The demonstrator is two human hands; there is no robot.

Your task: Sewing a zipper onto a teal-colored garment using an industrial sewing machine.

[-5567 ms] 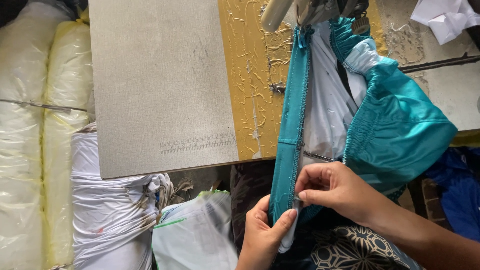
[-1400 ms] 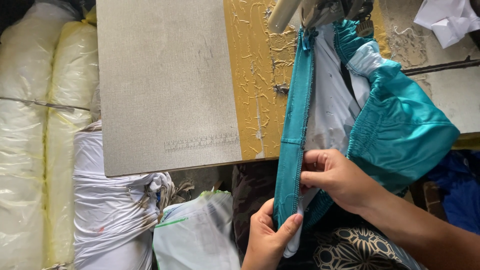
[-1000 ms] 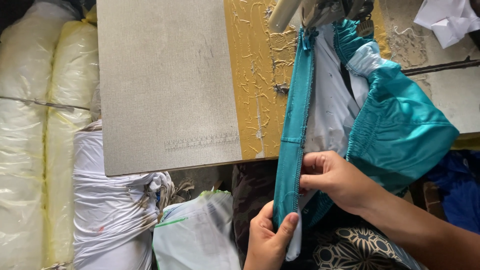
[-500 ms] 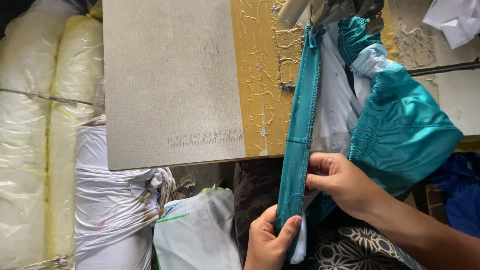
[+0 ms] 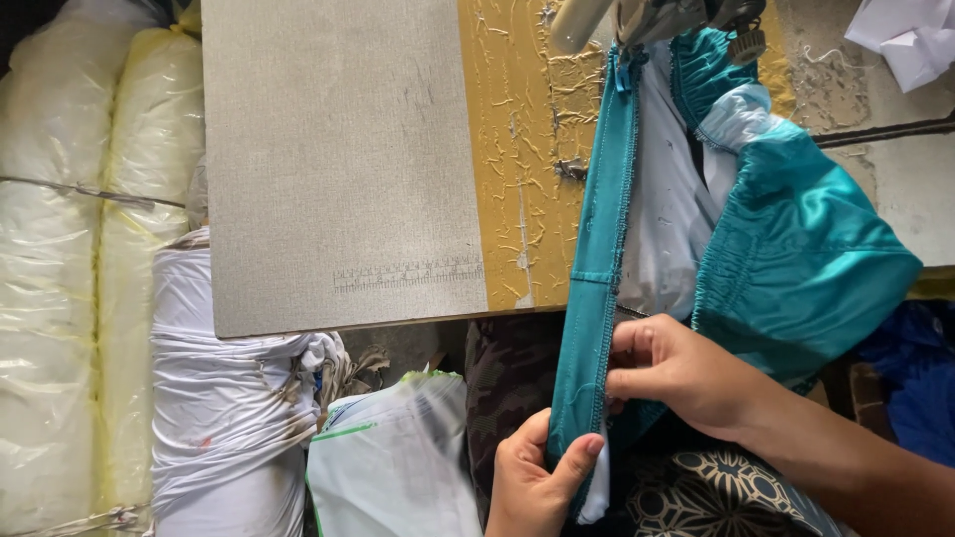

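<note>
Teal band [image 5: 600, 298] runs taut from the sewing machine [image 5: 657, 15] down over the table [image 5: 348, 169] edge. Below that edge, the left hand [image 5: 537, 482] pinches its lower end, and the right hand [image 5: 676, 373] grips it just above.

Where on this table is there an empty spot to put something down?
The big grey board is bare, from its left edge to the cracked yellow strip, which is bare too. A patch of grey table shows right of the teal garment. It is crowded where the garment runs from the sewing machine down to the left hand and right hand.
</note>
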